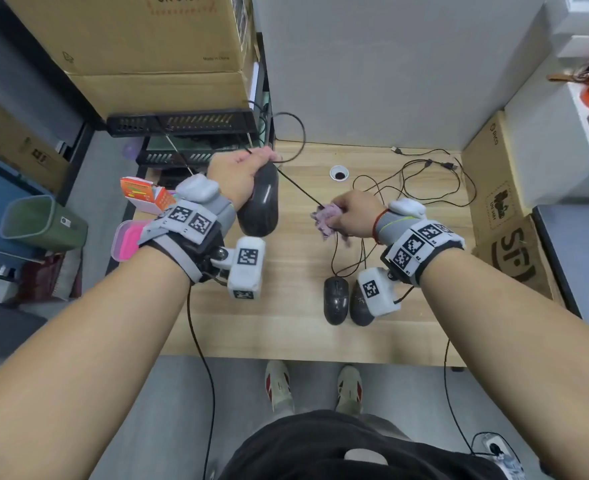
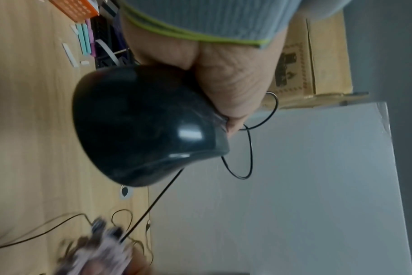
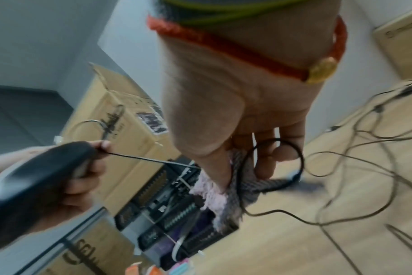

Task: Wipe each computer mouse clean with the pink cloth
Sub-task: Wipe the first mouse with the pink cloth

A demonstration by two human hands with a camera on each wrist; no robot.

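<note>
The left hand (image 1: 235,174) has its grip closed round a black mouse (image 1: 260,202), fingers and thumb curled about its front end and the body lifted clear of the desk (image 1: 296,337); in the left wrist view the glossy shell (image 2: 139,126) fills the middle of the frame with the thumb pressed along its side. The mouse's cable (image 1: 300,192) runs taut from the front of the mouse across to the right hand (image 1: 357,213), whose grip is closed on the pink cloth (image 1: 324,220), bunched between thumb and fingers with the cable pinched inside the cloth. In the right wrist view the cloth (image 3: 214,191) hangs below the thumb and a loop of cable curls over the fingers (image 3: 268,154). The two hands are apart, joined only by the stretched cable. Two more black mice (image 1: 336,299) lie side by side on the desk near the front edge, below the right wrist; one is partly hidden by the wrist camera. Loose cables (image 1: 424,181) sprawl over the desk's far right part. A cardboard box (image 1: 508,223) stands at the right edge, an orange and white carton (image 1: 146,195) at the left edge, and a pink-lidded container (image 1: 125,239) just under the left wrist.
</note>
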